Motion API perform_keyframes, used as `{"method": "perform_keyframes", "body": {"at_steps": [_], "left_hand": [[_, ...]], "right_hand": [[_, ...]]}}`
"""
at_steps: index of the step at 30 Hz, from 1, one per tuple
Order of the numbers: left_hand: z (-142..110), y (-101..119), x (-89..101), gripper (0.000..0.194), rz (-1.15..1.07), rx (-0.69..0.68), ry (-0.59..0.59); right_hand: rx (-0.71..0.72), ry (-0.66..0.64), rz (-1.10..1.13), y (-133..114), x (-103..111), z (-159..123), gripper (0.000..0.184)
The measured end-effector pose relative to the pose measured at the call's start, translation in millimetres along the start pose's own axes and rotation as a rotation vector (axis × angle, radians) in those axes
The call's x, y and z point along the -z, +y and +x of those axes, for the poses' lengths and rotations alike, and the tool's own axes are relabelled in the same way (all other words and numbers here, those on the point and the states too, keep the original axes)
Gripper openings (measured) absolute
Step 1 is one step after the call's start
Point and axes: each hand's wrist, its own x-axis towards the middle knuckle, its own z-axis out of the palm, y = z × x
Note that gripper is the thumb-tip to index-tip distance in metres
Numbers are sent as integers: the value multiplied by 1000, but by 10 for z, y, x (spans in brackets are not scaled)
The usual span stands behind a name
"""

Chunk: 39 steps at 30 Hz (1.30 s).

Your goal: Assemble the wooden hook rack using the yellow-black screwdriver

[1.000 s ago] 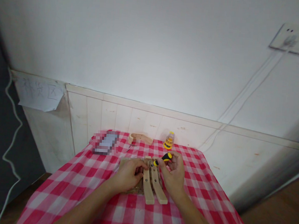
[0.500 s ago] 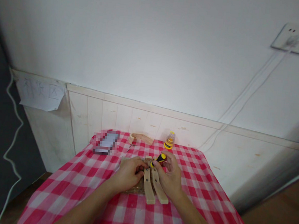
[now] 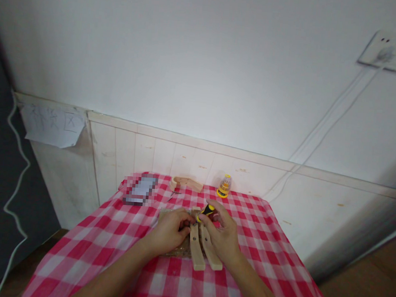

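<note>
Two curved wooden pieces with holes, a left one [image 3: 196, 253] and a right one [image 3: 213, 256], lie side by side on a brownish, film-wrapped slab [image 3: 184, 249]. My left hand [image 3: 168, 231] is closed at the left piece, its bent fingertips against it near the upper hole. Whether a small part is pinched there is hidden. My right hand [image 3: 225, 235] grips a short black-and-yellow screwdriver [image 3: 207, 210], tilted, with its lower end beside my left fingertips over the left piece. The screwdriver's tip is hard to make out.
A red-and-white checked cloth [image 3: 161, 286] covers the table. Towards the wall are a blurred phone-like object [image 3: 141, 189], another curved wooden piece [image 3: 190, 183], a thin dark item [image 3: 174, 193] and a clear-and-yellow bit holder [image 3: 224, 186]. Cables [image 3: 336, 106] hang from a wall socket [image 3: 384, 53].
The screwdriver has swung left and become steeper, its lower end now over the left wooden piece. My right hand shifted slightly left with it. My left hand stays in place.
</note>
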Motion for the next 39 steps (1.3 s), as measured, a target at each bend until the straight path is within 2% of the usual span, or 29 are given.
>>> {"method": "perform_keyframes", "body": {"at_steps": [10, 17, 21, 39], "left_hand": [[0, 19, 7, 26, 13, 18, -15], [2, 56, 36, 28, 35, 12, -25], [4, 62, 55, 34, 40, -31, -56], [23, 8, 29, 36, 82, -33, -71]], "right_hand": [[1, 65, 19, 26, -36, 8, 33], [89, -60, -42, -6, 35, -3, 35], [75, -102, -1, -10, 57, -8, 41], [19, -51, 37, -7, 1, 17, 37]]}}
